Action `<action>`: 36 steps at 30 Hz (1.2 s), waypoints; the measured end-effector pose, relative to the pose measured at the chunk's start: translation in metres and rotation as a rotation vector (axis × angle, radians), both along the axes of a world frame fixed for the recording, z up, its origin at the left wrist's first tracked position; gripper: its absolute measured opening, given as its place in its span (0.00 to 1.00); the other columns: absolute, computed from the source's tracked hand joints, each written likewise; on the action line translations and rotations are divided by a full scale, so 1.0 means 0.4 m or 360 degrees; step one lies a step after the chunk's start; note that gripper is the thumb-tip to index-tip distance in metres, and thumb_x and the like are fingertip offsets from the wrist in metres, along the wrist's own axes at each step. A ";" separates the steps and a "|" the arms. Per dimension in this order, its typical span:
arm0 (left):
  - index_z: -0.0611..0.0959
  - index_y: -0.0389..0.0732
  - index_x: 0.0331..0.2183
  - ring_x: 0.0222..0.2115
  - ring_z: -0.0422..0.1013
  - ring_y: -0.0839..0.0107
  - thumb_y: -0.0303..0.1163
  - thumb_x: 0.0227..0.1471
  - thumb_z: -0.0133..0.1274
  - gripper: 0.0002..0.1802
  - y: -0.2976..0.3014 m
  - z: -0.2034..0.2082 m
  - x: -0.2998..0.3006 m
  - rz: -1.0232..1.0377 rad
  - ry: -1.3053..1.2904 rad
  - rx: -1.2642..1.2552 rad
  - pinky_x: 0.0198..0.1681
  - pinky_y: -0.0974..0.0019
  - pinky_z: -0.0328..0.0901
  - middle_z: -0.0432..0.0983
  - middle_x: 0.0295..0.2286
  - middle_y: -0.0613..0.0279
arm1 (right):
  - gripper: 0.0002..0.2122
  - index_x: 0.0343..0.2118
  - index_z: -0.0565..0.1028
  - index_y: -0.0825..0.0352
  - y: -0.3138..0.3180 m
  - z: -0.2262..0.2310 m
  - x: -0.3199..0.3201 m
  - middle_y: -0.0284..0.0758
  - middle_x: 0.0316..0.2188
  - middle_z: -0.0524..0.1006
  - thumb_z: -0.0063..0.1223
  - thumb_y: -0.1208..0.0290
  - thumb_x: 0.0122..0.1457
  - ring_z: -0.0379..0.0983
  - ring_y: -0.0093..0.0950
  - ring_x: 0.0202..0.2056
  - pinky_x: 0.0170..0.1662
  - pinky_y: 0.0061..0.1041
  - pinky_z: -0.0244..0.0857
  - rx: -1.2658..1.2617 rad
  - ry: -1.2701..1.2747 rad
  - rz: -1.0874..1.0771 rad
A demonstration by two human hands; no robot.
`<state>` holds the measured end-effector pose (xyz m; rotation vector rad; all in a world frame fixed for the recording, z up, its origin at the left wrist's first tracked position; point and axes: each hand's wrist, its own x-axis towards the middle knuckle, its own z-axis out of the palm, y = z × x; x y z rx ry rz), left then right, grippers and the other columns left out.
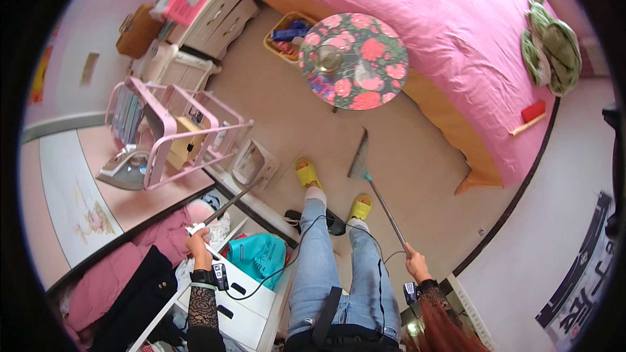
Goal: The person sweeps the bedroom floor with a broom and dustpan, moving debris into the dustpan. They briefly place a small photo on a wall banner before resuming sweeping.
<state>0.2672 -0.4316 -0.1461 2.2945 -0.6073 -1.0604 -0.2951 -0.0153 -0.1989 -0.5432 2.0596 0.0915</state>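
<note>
My right hand is closed round the upper end of a broom's handle. The broom reaches forward and left, its grey bristles on the floor just ahead of my right foot. In my left hand is the white grip of a long-handled dustpan. The white dustpan stands to the left of my left foot, beside the pink rack, apart from the broom head. What lies inside the pan is too small to tell.
Ahead are a round flowered table with a glass bowl, a yellow basket and a pink-covered bed. At left stand a pink rack, an iron and an open drawer with clothes. Cables cross my legs.
</note>
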 end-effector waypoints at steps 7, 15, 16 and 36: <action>0.78 0.34 0.30 0.12 0.64 0.75 0.24 0.48 0.50 0.05 -0.036 -0.026 0.040 0.0010 -0.0014 0.0025 0.13 0.73 0.56 0.73 0.18 0.61 | 0.22 0.57 0.68 0.53 0.284 0.129 0.064 0.57 0.33 0.76 0.45 0.71 0.58 0.73 0.55 0.37 0.42 0.49 0.67 0.0096 0.0222 -0.0339; 0.79 0.37 0.36 0.16 0.67 0.74 0.29 0.50 0.53 0.09 -0.010 -0.024 0.069 -0.0029 0.0234 0.0149 0.17 0.72 0.60 0.79 0.25 0.57 | 0.21 0.58 0.67 0.53 -0.062 0.086 0.074 0.58 0.31 0.75 0.46 0.70 0.60 0.73 0.55 0.35 0.39 0.48 0.66 -0.0269 0.0211 -0.0414; 0.79 0.37 0.36 0.16 0.67 0.73 0.28 0.49 0.54 0.10 -0.007 -0.018 0.056 -0.0027 0.0136 0.0200 0.18 0.72 0.60 0.79 0.25 0.57 | 0.21 0.58 0.68 0.53 -0.130 0.077 0.087 0.57 0.31 0.75 0.46 0.70 0.60 0.73 0.54 0.36 0.40 0.47 0.67 -0.0367 0.0182 -0.0435; 0.78 0.40 0.37 0.18 0.70 0.77 0.21 0.45 0.55 0.13 -0.014 0.007 0.004 0.0014 -0.0065 -0.0074 0.17 0.73 0.57 0.77 0.27 0.64 | 0.26 0.60 0.62 0.49 -0.617 -0.020 0.245 0.52 0.32 0.77 0.42 0.72 0.56 0.74 0.53 0.37 0.41 0.50 0.68 -0.0383 -0.0282 0.0492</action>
